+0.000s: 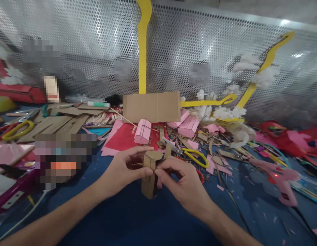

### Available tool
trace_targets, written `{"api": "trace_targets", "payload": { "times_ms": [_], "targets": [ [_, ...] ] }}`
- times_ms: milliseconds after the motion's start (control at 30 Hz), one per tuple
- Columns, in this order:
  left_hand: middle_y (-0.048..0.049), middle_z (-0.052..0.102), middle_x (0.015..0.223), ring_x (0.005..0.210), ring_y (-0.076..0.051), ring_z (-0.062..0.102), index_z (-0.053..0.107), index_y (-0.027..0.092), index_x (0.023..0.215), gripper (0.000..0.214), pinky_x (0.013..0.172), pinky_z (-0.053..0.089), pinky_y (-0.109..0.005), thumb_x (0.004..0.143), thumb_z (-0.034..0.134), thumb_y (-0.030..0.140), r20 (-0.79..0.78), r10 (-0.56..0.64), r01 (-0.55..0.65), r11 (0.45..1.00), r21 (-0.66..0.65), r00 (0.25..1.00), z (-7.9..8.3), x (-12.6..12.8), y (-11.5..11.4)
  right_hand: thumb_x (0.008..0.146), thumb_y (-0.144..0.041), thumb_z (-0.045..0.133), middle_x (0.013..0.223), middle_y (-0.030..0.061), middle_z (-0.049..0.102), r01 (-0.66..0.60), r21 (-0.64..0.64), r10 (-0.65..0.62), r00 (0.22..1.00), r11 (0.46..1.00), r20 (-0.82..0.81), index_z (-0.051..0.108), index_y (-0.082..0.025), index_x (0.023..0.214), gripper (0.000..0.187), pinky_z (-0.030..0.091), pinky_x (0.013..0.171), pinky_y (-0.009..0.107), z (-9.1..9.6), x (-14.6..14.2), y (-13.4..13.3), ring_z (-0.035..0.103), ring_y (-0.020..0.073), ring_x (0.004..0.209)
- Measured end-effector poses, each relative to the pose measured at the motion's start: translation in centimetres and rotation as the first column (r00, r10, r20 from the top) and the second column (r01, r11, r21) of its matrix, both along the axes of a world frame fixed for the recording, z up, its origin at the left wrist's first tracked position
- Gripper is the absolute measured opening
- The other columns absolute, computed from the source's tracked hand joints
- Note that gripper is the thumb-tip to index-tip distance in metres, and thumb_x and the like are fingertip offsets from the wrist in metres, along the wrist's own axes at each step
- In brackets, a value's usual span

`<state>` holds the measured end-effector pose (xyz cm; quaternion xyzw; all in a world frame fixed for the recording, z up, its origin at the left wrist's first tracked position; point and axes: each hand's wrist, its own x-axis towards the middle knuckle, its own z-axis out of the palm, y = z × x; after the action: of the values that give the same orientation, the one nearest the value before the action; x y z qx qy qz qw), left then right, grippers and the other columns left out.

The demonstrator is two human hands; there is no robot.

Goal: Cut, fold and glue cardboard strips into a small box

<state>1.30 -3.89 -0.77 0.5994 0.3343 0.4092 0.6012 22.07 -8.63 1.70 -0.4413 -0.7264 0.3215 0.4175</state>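
Both my hands hold a small folded brown cardboard piece (149, 177) upright over the blue table (138, 218). My left hand (125, 169) grips its left side, thumb and fingers pinched against it. My right hand (181, 181) pinches its right edge with thumb and forefinger. Just beyond lie pink paper-covered blocks (142, 131), a red sheet (122, 140) and yellow-handled scissors (195, 155).
A flat cardboard panel (151, 107) stands against the perforated metal wall (97, 51) with yellow paper strips (142, 44) and cotton tufts (263, 75). Cardboard sheets (58, 123) lie at left, a pink glue gun (284, 181) at right, and paper scraps all around.
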Motion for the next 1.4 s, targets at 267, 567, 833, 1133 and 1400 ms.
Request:
{"api": "trace_targets", "payload": {
  "times_ms": [267,567,833,1133,1400],
  "targets": [
    [-0.0079,0.08,0.118,0.108,-0.028,0.074,0.072,0.023,0.126,0.059,0.093,0.059,-0.038,0.07,0.092,0.029,0.004,0.03,-0.03,0.999,0.016,1.0,0.99,-0.02,-0.34,0.098,-0.025,0.062,0.072,0.0011,0.068,-0.018,0.059,0.018,1.0,0.998,-0.002,0.071,-0.02,0.078,0.023,0.053,0.058,0.025,0.35,-0.22,-0.14,0.064,0.0152,0.067],
    [-0.0084,0.08,0.118,0.107,-0.027,0.074,0.071,0.023,0.129,0.06,0.094,0.058,-0.038,0.072,0.091,0.027,0.026,-0.015,0.015,1.0,0.011,1.0,0.39,-0.27,0.12,0.098,-0.026,0.06,0.072,0.0022,0.068,-0.035,0.027,0.034,0.999,0.999,0.001,0.068,-0.021,0.072,0.028,0.056,0.059,0.026,0.46,-0.4,-0.17,0.066,0.017,0.071],
    [-0.006,0.08,0.118,0.107,-0.026,0.074,0.069,0.025,0.128,0.059,0.095,0.057,-0.036,0.073,0.091,0.028,-0.007,0.035,-0.035,0.998,0.044,0.999,0.52,-0.15,-0.27,0.088,-0.012,0.061,0.069,-0.0009,0.063,0.083,0.186,-0.096,0.993,0.979,0.064,0.066,-0.02,0.071,0.02,0.047,0.06,0.024,0.46,-0.65,-0.34,0.056,0.013,0.062],
    [-0.0073,0.078,0.117,0.108,-0.025,0.073,0.069,0.024,0.124,0.054,0.092,0.058,-0.035,0.075,0.089,0.028,0.011,0.055,-0.055,0.997,0.048,0.998,0.91,0.18,-0.67,0.085,-0.007,0.06,0.069,-0.0011,0.063,0.097,0.253,-0.112,0.993,0.963,0.045,0.067,-0.02,0.071,0.02,0.047,0.06,0.024,0.47,-0.63,-0.48,0.057,0.0127,0.062],
    [-0.0054,0.078,0.12,0.107,-0.022,0.073,0.069,0.025,0.124,0.053,0.092,0.057,-0.03,0.076,0.09,0.026,0.114,-0.047,0.054,0.997,-0.056,0.992,0.76,0.12,-0.66,0.088,-0.014,0.062,0.07,-0.0007,0.066,0.055,0.076,-0.05,0.997,0.996,-0.065,0.069,-0.02,0.074,0.017,0.047,0.063,0.025,0.21,-0.46,-0.56,0.059,0.0134,0.064]
  ]
}}
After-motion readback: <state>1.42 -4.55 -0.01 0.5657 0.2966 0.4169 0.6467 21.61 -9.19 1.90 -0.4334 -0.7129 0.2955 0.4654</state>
